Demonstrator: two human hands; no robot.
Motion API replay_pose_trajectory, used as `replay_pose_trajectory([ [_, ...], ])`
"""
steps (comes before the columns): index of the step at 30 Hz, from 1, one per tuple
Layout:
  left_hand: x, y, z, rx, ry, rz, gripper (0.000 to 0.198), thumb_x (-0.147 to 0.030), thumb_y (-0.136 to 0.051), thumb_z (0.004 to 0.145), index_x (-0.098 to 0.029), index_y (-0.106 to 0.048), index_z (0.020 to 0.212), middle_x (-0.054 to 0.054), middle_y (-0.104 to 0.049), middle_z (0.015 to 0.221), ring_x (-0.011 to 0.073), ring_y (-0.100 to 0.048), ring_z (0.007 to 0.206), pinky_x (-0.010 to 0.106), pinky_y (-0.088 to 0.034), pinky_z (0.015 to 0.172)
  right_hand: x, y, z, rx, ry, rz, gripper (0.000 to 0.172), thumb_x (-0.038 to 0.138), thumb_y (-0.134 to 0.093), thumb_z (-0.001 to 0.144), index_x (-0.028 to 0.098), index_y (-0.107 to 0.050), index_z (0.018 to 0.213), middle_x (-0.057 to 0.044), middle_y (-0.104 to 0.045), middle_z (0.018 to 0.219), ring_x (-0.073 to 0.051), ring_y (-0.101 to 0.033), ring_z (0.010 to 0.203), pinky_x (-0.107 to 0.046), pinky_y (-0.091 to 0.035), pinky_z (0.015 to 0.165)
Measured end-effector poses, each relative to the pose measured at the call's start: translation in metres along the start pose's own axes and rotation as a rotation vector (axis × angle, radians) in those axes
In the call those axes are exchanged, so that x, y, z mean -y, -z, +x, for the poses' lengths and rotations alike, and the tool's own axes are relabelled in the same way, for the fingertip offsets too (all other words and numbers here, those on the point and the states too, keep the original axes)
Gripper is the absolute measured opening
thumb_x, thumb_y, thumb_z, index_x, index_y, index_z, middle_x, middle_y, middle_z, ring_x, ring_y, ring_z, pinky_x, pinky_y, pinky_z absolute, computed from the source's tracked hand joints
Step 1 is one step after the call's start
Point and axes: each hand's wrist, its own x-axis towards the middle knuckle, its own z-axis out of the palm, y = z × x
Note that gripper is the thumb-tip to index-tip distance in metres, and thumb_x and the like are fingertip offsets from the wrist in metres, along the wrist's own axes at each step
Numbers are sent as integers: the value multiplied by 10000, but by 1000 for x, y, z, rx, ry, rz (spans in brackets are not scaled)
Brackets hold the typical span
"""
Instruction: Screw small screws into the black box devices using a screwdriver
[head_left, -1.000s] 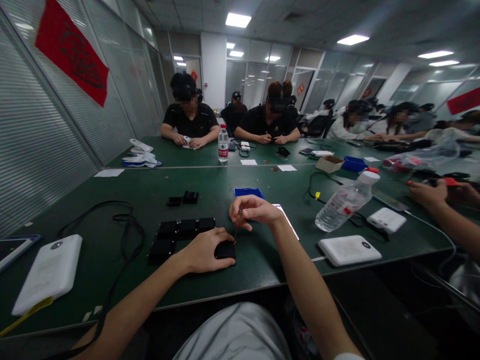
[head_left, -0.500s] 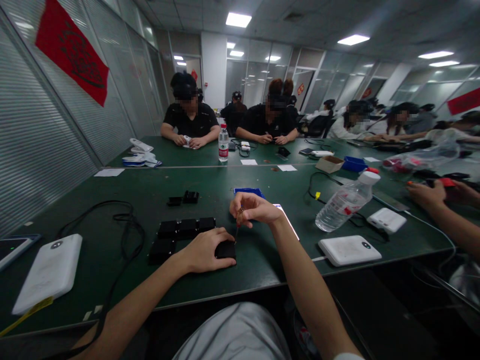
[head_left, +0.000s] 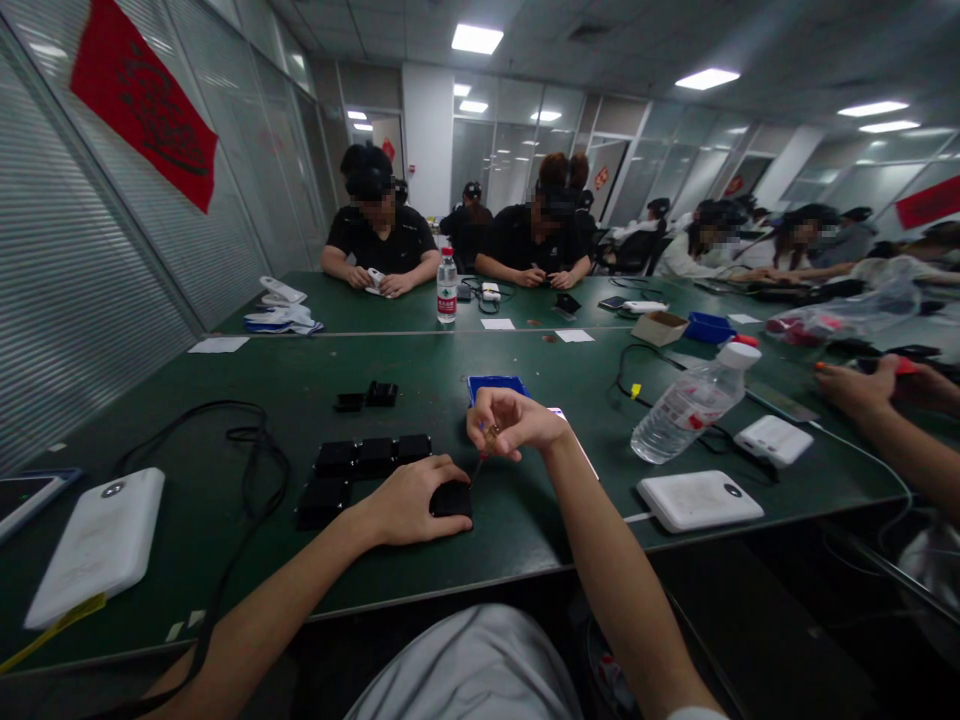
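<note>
Black box [head_left: 454,499] gripped under the left hand [head_left: 405,506].
A thin tool [head_left: 484,447] is pinched by the right hand [head_left: 523,421].

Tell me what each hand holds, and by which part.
Right hand pinches a thin screwdriver by its upper handle, tip down. Left hand holds a small black rectangular box flat on the green table, fingers over its top.

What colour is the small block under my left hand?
Black, seen in the head view: the block under the left hand.
</note>
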Motion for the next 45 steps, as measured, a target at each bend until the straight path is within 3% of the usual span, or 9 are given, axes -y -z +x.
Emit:
replay_pose_trajectory([
  [4, 0, 1, -1, 3, 5, 2, 437, -444, -782, 844, -207, -674, 1195, 83, -685, 1195, 282, -674, 1086, 405, -530, 999, -1, 2, -1, 36, -6, -8, 345, 216, -848, 831, 163, -519, 922, -98, -789, 979, -69, -660, 503, -138, -498, 435],
  [12, -1, 0, 0, 6, 3, -9, 437, -426, -780, 844, -210, -669, 1208, 81, -683, 1217, 281, -675, 1101, 399, -529, 1009, 0, 2, -1, 52, -19, -3, 298, 279, -819, 868, 150, -576, 983, -106, -800, 947, -103, -701, 594, -165, -539, 506],
  [17, -1, 0, 0, 16, 9, -9, 460, -431, -771, 850, -222, -665, 1245, 83, -675, 1257, 290, -665, 1146, 401, -522, 1033, 1, 1, 1, 105, 16, -51, 223, 303, -749, 929, 126, -660, 1031, -131, -771, 1057, -88, -675, 574, -199, -539, 535],
  [23, 2, 0, 0, 16, -4, -16, 443, -429, -762, 859, -219, -665, 1237, 76, -680, 1257, 291, -654, 1164, 417, -507, 1060, 1, 1, 2, 64, -4, -83, 264, 355, -712, 955, 109, -700, 1053, -122, -758, 1010, -121, -699, 626, -234, -553, 586],
  [45, -3, 2, 0, 10, 13, -8, 442, -407, -778, 845, -208, -662, 1222, 88, -682, 1266, 289, -669, 1141, 413, -520, 1041, -2, 0, 2, 92, -22, -10, 228, 294, -729, 947, 136, -595, 1041, -92, -754, 989, -127, -715, 629, -219, -561, 529],
])
